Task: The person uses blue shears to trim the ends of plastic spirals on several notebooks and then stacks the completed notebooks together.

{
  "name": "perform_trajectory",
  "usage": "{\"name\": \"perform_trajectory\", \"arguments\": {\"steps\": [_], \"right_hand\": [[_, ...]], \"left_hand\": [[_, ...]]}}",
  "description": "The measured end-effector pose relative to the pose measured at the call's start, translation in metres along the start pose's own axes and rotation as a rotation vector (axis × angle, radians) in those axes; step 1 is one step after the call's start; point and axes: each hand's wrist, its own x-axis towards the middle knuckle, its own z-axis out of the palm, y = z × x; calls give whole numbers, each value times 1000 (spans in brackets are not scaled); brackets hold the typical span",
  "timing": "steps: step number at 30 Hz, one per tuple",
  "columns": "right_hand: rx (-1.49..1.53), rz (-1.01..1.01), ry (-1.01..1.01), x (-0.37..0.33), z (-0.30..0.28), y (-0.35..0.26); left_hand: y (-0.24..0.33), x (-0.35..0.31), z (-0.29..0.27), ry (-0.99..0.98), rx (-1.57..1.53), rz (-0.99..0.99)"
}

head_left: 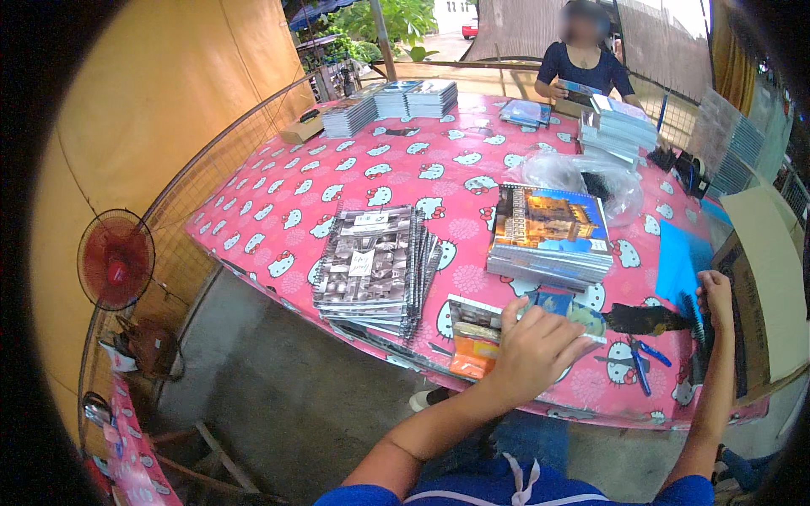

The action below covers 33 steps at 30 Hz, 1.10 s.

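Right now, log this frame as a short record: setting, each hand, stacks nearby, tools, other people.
setting: table under a pink cloth with cat-face print, outdoors
left hand: left hand pressing flat on a loose printed cover sheet
right hand: right hand on a black comb binding spine
stacks nearby: grey spiral notebooks; colour-cover notebooks
tools: blue-handled pliers
other people: a person at the far side, holding a booklet
off table: red fan

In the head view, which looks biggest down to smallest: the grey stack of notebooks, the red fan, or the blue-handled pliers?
1. Grey notebook stack, largest.
2. Red fan, clearly smaller in the picture, though it stands farther away and lower, so its true size is unsure.
3. Blue-handled pliers, smallest.
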Motion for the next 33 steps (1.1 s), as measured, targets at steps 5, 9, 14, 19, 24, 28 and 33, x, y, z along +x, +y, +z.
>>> {"name": "perform_trajectory", "arguments": {"steps": [5, 9, 14, 19, 24, 28, 33], "right_hand": [[-80, -197, -2, -10, -8, 3], [47, -304, -150, -115, 68, -102], [385, -527, -232, -176, 122, -133], [521, -442, -381, -170, 125, -126], [556, -298, -561, -171, 113, -123], [470, -422, -502, -167, 116, -125], [377, -316, -633, -169, 108, -131]], "left_hand": [[2, 0, 0, 24, -38, 24], [-2, -4, -3, 5, 5, 5], [0, -3, -1, 13, -33, -13], [0, -1, -3, 33, -54, 3], [-1, -2, 0, 18, -57, 2], [1, 1, 0, 48, -32, -4], [1, 1, -1, 56, -25, 19]]}}
